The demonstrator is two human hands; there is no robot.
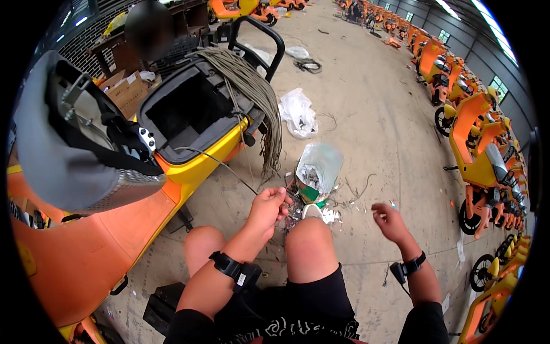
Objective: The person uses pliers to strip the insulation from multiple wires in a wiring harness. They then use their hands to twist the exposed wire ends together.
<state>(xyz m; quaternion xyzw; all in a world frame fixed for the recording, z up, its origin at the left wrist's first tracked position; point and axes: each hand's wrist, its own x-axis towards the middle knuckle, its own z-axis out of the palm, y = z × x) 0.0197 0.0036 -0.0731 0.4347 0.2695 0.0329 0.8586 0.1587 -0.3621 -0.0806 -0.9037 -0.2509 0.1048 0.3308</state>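
My left hand (270, 211) is closed in a pinch around a thin grey cable (229, 171), which runs to it from the opened seat compartment (189, 109) of a yellow and orange scooter (132, 229). A short reddish strand shows just beyond its fingertips. Off to the right, my right hand (391, 222) hangs in the air with loosely bent fingers, and I see nothing held in it. A bundle of similar grey cables (252, 80) drapes over the compartment's rear edge. Below and ahead of my hands stands an open plastic bag (322, 163) with scraps inside.
The scooter's grey seat (74, 155) is tipped up at the left. Wire scraps (331, 215) litter the floor around my shoe. A crumpled white bag (299, 114) lies farther ahead. Rows of orange scooters (470, 132) line the right side. A cardboard box (126, 92) sits behind the seat.
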